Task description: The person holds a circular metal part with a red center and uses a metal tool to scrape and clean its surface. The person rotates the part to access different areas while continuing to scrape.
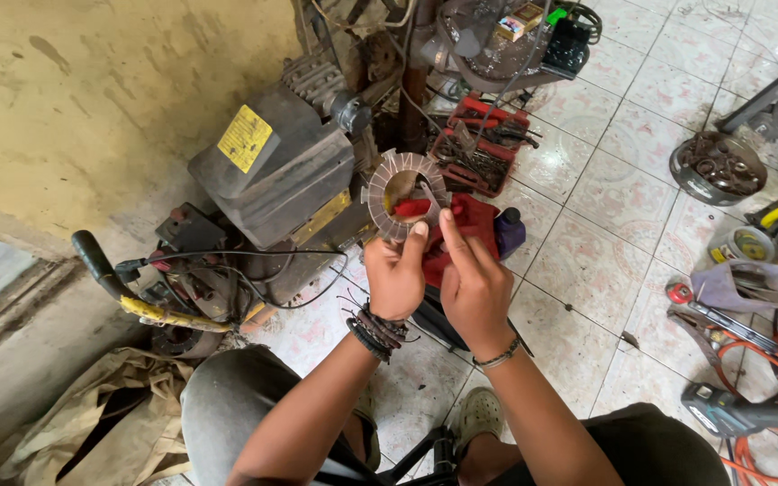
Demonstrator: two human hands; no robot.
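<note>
Head view showed both hands raised in the middle of the scene, above the tiled floor (587, 180). The left hand (395, 274) and the right hand (474, 283) were closed together on a round toothed metal ring (389, 184) with a red cloth (461, 225). A dark machine (272, 171) stood far left, just behind them.

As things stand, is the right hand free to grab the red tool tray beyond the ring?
Probably not at once: the right hand and left hand both grip the slotted metal ring, and the red tool tray lies beyond it.
</note>
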